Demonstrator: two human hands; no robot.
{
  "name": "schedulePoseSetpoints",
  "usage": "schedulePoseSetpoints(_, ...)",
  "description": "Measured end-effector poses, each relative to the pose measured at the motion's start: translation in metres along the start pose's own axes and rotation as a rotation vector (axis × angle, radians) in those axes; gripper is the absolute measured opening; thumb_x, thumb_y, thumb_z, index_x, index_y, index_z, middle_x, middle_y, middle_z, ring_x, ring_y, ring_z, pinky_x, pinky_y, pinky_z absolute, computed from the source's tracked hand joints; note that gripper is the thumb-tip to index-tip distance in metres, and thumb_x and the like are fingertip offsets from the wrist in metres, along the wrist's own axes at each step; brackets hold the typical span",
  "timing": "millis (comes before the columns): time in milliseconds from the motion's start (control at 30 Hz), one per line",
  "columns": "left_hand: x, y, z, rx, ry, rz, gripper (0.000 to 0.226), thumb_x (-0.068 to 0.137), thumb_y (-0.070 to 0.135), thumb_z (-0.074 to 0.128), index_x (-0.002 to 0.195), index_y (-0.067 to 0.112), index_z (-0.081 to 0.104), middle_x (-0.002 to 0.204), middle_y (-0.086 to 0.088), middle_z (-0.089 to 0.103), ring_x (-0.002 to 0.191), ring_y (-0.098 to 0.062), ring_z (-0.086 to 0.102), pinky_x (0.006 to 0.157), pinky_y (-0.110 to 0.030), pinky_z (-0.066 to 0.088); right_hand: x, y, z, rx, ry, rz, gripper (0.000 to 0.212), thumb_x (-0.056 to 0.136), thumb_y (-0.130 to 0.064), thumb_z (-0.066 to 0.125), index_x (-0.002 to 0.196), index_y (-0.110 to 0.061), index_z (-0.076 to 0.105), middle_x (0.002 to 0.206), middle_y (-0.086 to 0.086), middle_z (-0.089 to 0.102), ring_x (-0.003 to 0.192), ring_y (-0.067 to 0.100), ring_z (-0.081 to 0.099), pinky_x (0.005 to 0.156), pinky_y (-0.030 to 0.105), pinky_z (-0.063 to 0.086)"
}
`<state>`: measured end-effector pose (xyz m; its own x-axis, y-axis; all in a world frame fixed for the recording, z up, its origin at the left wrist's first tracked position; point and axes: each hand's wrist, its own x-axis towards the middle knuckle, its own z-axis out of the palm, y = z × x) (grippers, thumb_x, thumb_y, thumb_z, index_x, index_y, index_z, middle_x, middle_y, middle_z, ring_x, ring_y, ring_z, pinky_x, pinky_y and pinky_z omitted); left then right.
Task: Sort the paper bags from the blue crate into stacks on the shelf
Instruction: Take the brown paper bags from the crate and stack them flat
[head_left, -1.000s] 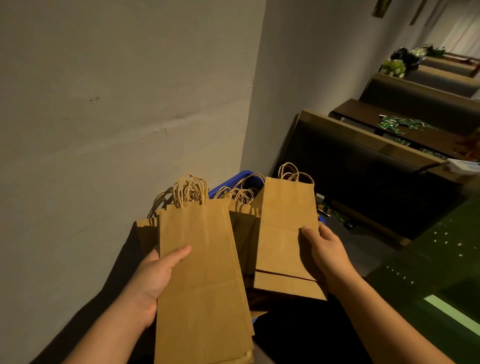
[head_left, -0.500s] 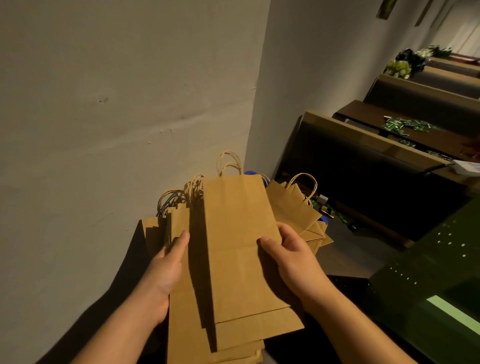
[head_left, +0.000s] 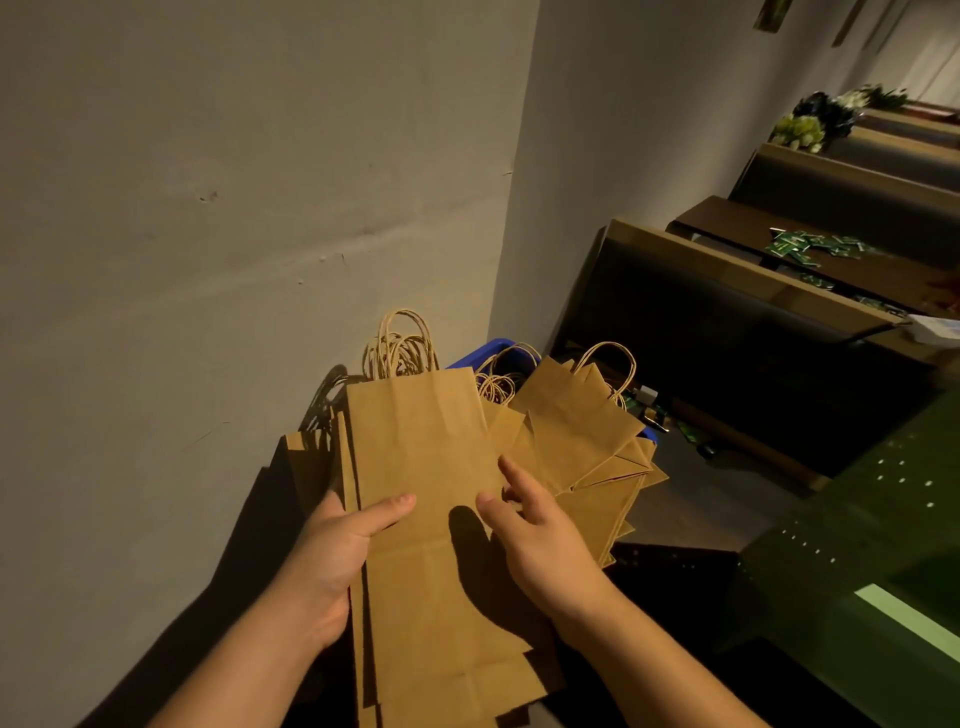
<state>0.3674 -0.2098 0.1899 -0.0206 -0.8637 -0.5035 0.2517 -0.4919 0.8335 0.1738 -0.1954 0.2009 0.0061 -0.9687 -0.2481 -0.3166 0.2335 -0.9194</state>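
Note:
A stack of flat brown paper bags (head_left: 421, 467) with twisted handles sits in my left hand (head_left: 337, 545). That hand grips the stack's left edge, thumb laid across the top bag. My right hand (head_left: 540, 535) hovers over the stack's right side with relaxed, slightly spread fingers, holding nothing. Behind it, more brown bags (head_left: 576, 421) lie fanned out in the blue crate (head_left: 485, 352), of which only a rim corner shows. The shelf is not in view.
A plain wall runs along the left and meets a corner behind the crate. Dark wooden booth benches (head_left: 727, 312) and a table (head_left: 841, 265) strewn with small green packets stand to the right. A dark green surface (head_left: 883, 519) lies at lower right.
My right hand carried one bag from the crate onto the stack in my left hand, let go of it and now hovers open. The stack is squared up.

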Motion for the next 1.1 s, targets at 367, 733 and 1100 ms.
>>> schedulePoseSetpoints(367, 0.001, -0.001, -0.016, -0.010, 0.017, 0.020, 0.056, 0.074, 0.019, 0.082, 0.126, 0.025, 0.062, 0.109, -0.012, 0.076, 0.102, -0.035, 0.071, 0.078, -0.047, 0.056, 0.010, 0.001, 0.017, -0.036, -0.031, -0.022, 0.063, 0.104, -0.050, 0.047, 0.160, -0.025, 0.031, 0.160, -0.006, 0.040, 0.144, 0.010, 0.042, 0.120, 0.033, 0.034)
schedulePoseSetpoints(733, -0.005, 0.008, -0.054, 0.013, -0.002, 0.014, 0.061, 0.071, 0.015, 0.082, 0.128, 0.020, 0.062, 0.103, -0.013, 0.079, 0.096, -0.036, 0.075, 0.082, -0.051, 0.058, 0.089, -0.003, 0.005, -0.069, 0.164, 0.370, 0.026, 0.095, -0.041, 0.070, 0.101, -0.016, 0.062, 0.094, 0.001, 0.067, 0.084, 0.016, 0.064, 0.085, 0.039, 0.061)
schedulePoseSetpoints(1100, -0.008, 0.017, -0.078, 0.008, -0.028, 0.001, 0.123, 0.014, 0.041, 0.104, 0.128, 0.021, 0.062, 0.108, -0.015, 0.078, 0.093, -0.037, 0.076, 0.080, -0.052, 0.058, 0.125, 0.005, 0.054, -0.521, 0.180, 0.644, 0.109, 0.048, -0.083, 0.081, 0.131, -0.020, 0.046, 0.133, 0.013, 0.054, 0.121, 0.035, 0.050, 0.097, 0.045, 0.047)
